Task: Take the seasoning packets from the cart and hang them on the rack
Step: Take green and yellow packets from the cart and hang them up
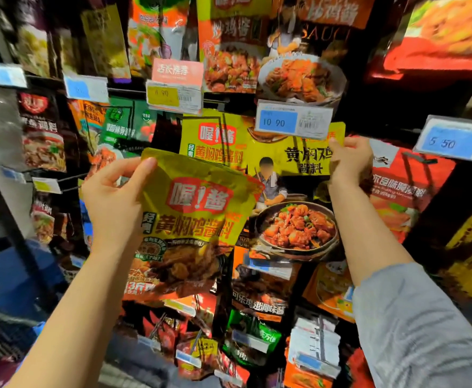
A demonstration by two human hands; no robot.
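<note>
Left hand (114,200): gripped a yellow seasoning packet (192,217) by its upper left edge, held before the rack (369,107).
Right hand (350,161): pinched the top corner of a hanging packet (293,191).
Price tag (293,120): just above it.

Printed face on hanging packet (290,191) blurred

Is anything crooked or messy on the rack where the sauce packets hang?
Yes. The yellow sauce packet in the left hand is tilted and crumpled, not hung yet. The right hand grips the top of the hanging yellow packet under the 10.90 price tag. Nothing looks spilled or torn.
</note>
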